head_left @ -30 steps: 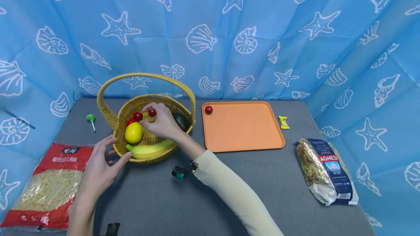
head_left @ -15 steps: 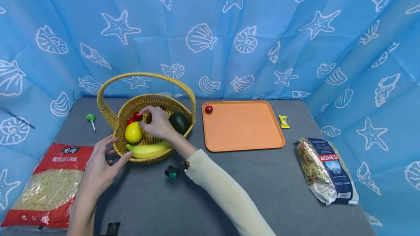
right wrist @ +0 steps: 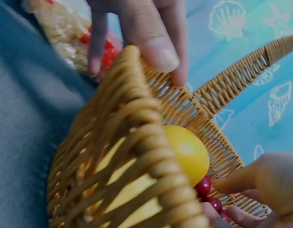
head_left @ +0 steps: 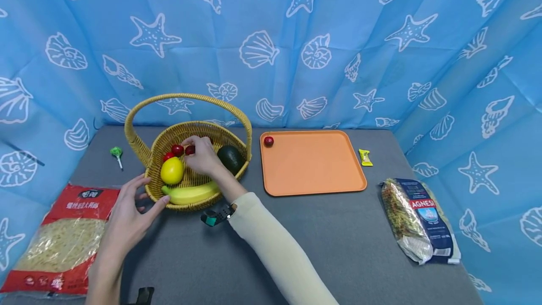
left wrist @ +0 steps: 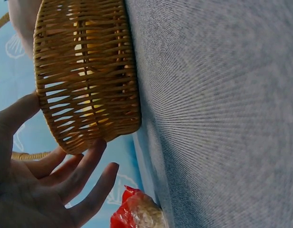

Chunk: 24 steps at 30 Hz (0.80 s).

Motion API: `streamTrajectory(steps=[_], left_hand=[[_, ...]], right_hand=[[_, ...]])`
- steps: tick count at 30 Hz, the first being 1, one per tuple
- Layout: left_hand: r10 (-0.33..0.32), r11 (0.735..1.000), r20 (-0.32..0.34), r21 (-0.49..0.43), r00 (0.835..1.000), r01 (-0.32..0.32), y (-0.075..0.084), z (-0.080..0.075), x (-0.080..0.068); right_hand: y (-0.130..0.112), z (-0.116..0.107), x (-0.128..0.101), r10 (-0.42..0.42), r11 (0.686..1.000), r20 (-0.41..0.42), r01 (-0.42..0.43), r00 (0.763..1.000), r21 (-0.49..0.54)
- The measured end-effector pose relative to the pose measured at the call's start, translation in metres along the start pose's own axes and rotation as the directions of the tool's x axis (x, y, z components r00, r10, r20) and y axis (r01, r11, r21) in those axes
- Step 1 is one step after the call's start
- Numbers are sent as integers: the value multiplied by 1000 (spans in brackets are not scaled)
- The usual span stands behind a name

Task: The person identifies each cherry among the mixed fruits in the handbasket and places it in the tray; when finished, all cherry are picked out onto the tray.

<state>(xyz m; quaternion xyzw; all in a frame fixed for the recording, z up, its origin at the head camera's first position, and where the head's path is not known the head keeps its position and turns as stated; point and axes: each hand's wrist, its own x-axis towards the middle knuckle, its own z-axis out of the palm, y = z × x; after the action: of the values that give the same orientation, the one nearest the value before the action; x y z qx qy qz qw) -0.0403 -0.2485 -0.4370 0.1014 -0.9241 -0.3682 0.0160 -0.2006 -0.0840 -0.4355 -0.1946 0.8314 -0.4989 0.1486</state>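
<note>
- My right hand (head_left: 202, 156) is inside the wicker basket (head_left: 191, 201), fingertips pinching a small red cherry (head_left: 190, 149) near the back of the bowl.
- Two more cherries (head_left: 177, 149) lie just beside it, above the yellow lemon (head_left: 172, 171); a banana (head_left: 192, 194) lies along the front wall and a dark avocado (head_left: 230, 158) sits at the right side.
- My left hand (head_left: 127, 213) rests open against the basket's front left rim, thumb and straight fingers touching the weave and gripping nothing.
- One cherry on the tray (head_left: 268, 141) sits in the far left corner of the orange tray (head_left: 322, 173), just right of the basket.
- On the grey tabletop (head_left: 347, 244), the dark blue pasta bag (head_left: 417, 220) on the right reads "AGNESI".
- The red noodle bag (head_left: 59, 241) on the left carries white characters too small to read.
- A green lollipop (head_left: 116, 152) lies left of the basket, a small yellow sachet (head_left: 366, 157) right of the tray; its print is unreadable.
</note>
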Motion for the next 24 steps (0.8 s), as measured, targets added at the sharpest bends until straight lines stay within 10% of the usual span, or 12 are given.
streamTrajectory(steps=[24], left_hand=[[15, 1000, -7, 0, 1000, -15, 0, 0, -2]], right_hand=[[3, 11, 3, 170, 985, 33, -170, 985, 11]])
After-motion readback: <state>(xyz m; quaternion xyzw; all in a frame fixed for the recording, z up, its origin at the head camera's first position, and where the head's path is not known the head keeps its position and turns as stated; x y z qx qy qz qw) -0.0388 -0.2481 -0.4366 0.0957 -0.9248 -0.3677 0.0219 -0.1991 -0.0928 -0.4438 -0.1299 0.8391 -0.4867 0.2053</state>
